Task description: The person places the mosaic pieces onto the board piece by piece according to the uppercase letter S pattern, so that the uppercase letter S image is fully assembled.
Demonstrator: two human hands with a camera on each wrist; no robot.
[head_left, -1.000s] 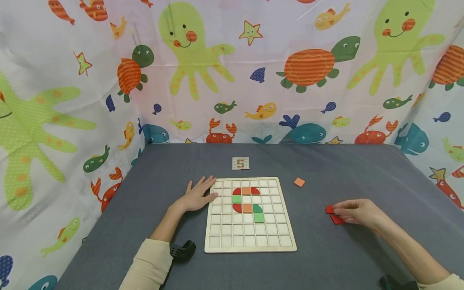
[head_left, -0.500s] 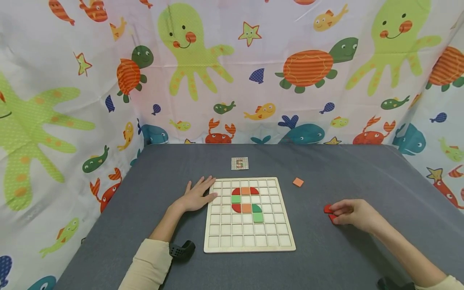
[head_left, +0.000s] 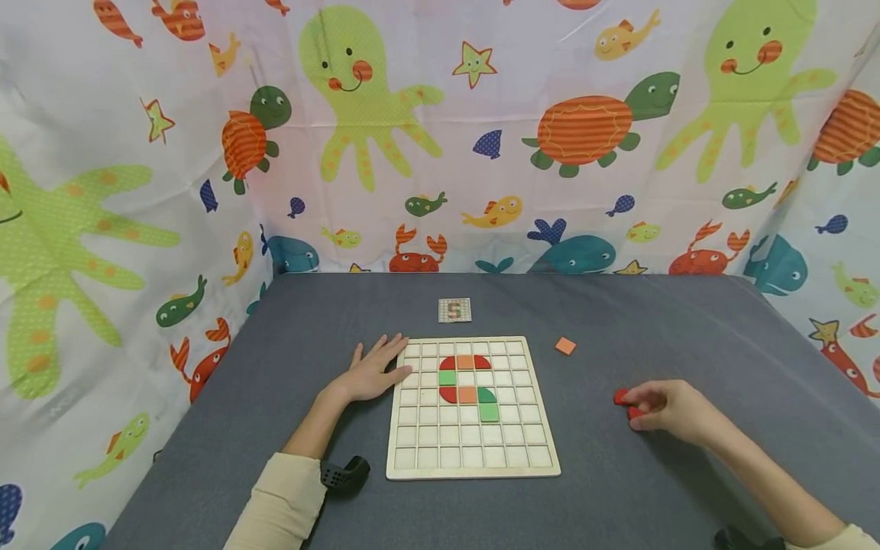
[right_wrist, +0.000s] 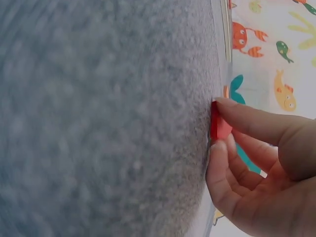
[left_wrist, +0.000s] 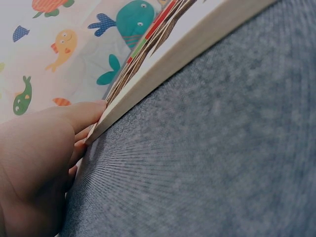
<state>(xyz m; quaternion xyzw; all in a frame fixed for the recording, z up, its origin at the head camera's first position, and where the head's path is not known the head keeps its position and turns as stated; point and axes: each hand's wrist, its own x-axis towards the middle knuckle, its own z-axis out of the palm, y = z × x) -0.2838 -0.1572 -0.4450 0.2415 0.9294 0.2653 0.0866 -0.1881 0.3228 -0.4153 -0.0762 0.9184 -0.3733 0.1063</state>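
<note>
A pale wooden grid board [head_left: 474,457] lies on the table, with red, orange and green tiles set in some of its cells in a curved pattern. My left hand [head_left: 371,374] rests at the board's upper left edge, fingers extended; the left wrist view shows its thumb [left_wrist: 89,114] against the rim. To the right of the board, my right hand [head_left: 677,411] pinches a red tile [right_wrist: 214,121] between thumb and fingertips, low at the tabletop. Another red tile [head_left: 621,396] lies right beside the fingertips, partly covered by them.
Behind the board lies a small pattern card [head_left: 454,310] with an S-like figure on a grid. One loose orange tile [head_left: 566,346] sits right of the board's top corner. A curtain [head_left: 426,114] printed with sea animals hangs behind the grey table.
The fingers of my right hand have shifted over the red tiles, and the nearer tile has turned slightly between thumb and fingers. My left hand stays still on the board.
</note>
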